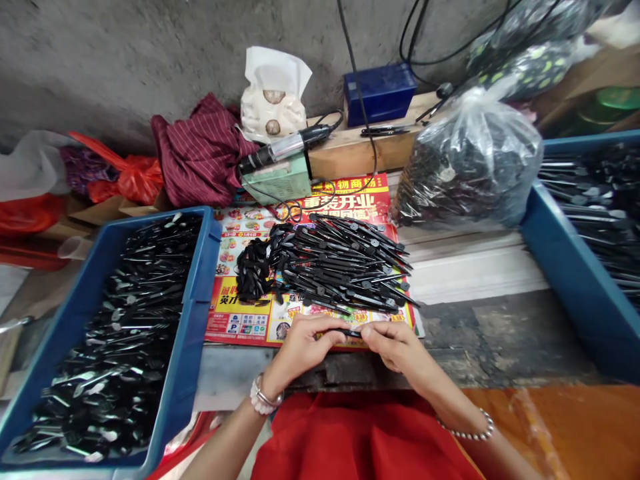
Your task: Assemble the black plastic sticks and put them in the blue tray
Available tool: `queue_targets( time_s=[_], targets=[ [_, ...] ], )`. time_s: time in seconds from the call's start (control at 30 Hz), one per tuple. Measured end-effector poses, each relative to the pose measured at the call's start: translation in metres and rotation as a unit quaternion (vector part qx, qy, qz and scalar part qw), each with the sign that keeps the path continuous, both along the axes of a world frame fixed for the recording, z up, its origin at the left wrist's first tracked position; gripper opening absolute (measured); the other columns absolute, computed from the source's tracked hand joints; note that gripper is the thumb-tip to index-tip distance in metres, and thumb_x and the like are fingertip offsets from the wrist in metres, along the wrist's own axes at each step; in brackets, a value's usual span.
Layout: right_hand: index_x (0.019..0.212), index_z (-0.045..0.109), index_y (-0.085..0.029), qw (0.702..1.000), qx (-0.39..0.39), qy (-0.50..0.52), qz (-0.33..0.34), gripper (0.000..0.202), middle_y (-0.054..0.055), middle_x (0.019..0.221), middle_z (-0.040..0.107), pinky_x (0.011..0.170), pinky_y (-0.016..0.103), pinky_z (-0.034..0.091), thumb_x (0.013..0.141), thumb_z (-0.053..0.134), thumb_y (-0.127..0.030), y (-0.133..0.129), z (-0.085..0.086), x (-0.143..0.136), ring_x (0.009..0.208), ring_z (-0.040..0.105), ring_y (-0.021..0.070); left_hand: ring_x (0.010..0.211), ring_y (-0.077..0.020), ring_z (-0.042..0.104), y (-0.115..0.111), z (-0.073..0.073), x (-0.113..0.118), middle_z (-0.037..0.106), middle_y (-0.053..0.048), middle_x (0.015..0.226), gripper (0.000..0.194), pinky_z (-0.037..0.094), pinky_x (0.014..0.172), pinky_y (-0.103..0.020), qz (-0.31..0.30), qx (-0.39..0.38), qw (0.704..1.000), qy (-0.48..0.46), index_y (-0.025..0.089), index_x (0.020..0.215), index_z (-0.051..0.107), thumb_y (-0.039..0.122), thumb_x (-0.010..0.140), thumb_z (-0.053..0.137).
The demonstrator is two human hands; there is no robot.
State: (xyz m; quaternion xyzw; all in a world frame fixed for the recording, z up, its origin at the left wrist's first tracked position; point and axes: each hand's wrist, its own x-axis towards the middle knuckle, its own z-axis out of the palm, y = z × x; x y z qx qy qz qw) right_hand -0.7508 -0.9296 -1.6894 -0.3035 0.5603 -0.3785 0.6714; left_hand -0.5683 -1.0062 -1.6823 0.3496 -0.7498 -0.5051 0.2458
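Note:
My left hand point(314, 341) and my right hand point(393, 341) meet at the near edge of a printed flyer. Between them they pinch a slim black part point(351, 333) by its two ends; the fingertips cover much of it, and its exact kind cannot be made out. Just beyond lies a pile of long thin black pieces point(345, 263), several with small round grey discs. Left of that, a heap of short black pieces point(254, 270) rests on the red and yellow flyer point(235, 327).
Blue bins point(193, 293) with black pieces stand on both sides. Behind the pile are a cylindrical electric tool point(285, 150) on a pale green box point(280, 180), a tissue pack point(274, 113), a maroon cloth point(200, 150), a blue box point(380, 93) and a filled clear bag point(470, 160). A cable hangs down.

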Motion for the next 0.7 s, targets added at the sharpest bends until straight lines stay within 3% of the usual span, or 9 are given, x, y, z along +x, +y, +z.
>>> queue_targets(
  time_s=[0.1, 0.17, 0.27, 0.37, 0.5, 0.7],
  targets=[
    [0.066, 0.055, -0.015, 0.999, -0.037, 0.023, -0.007, 0.055, -0.007, 0.050, 0.028, 0.038, 0.021, 0.016, 0.075, 0.060, -0.069, 0.001, 0.002, 0.002, 0.042, 0.022, 0.0049, 0.075, -0.0151, 0.070, 0.000, 0.000, 0.001, 0.077, -0.003, 0.085, 0.017, 0.052, 0.075, -0.022, -0.005, -0.040, 0.999, -0.006, 0.018, 0.093, 0.077, 0.013, 0.081, 0.066],
    [0.068, 0.061, -0.015, 0.995, -0.087, 0.054, -0.008, 0.049, -0.004, 0.052, 0.041, 0.042, 0.021, 0.031, 0.082, 0.057, -0.062, 0.002, 0.002, 0.003, 0.045, 0.038, 0.0082, 0.076, -0.0147, 0.070, 0.000, 0.001, 0.001, 0.077, -0.003, 0.085, 0.017, 0.052, 0.075, -0.022, -0.003, -0.048, 0.999, -0.008, 0.018, 0.092, 0.077, 0.013, 0.081, 0.066],
    [0.082, 0.071, -0.017, 0.974, -0.172, 0.144, -0.008, 0.034, 0.003, 0.072, 0.066, 0.070, 0.026, 0.050, 0.091, 0.054, -0.045, 0.006, 0.000, 0.003, 0.076, 0.064, 0.0177, 0.079, -0.0142, 0.070, 0.001, 0.001, -0.001, 0.077, -0.002, 0.087, 0.018, 0.052, 0.078, -0.021, 0.003, -0.038, 0.999, -0.004, 0.019, 0.092, 0.076, 0.010, 0.081, 0.065],
    [0.100, 0.072, -0.018, 0.918, -0.289, 0.273, -0.012, 0.023, 0.006, 0.093, 0.072, 0.082, 0.029, 0.050, 0.093, 0.054, -0.029, 0.010, -0.002, 0.002, 0.089, 0.067, 0.0191, 0.084, -0.0145, 0.070, 0.004, 0.000, -0.002, 0.076, -0.002, 0.091, 0.021, 0.052, 0.081, -0.021, 0.032, -0.026, 0.999, -0.003, 0.018, 0.094, 0.075, 0.008, 0.078, 0.065],
    [0.108, 0.068, -0.015, 0.812, -0.424, 0.401, -0.011, 0.021, 0.006, 0.086, 0.070, 0.070, 0.026, 0.050, 0.094, 0.053, -0.017, 0.014, -0.004, 0.002, 0.076, 0.065, 0.0163, 0.082, -0.0147, 0.069, 0.008, -0.001, -0.004, 0.076, -0.003, 0.088, 0.018, 0.052, 0.081, -0.022, 0.065, -0.024, 0.998, 0.011, 0.016, 0.088, 0.075, 0.007, 0.075, 0.066],
    [0.110, 0.064, -0.011, 0.735, -0.498, 0.459, -0.022, 0.022, 0.006, 0.076, 0.065, 0.061, 0.025, 0.047, 0.092, 0.053, -0.007, 0.016, -0.003, 0.006, 0.065, 0.060, 0.0145, 0.074, -0.0141, 0.069, 0.011, 0.000, -0.002, 0.076, -0.003, 0.081, 0.015, 0.053, 0.072, -0.021, 0.064, -0.022, 0.997, 0.034, 0.015, 0.084, 0.075, 0.008, 0.075, 0.067]
  ],
)
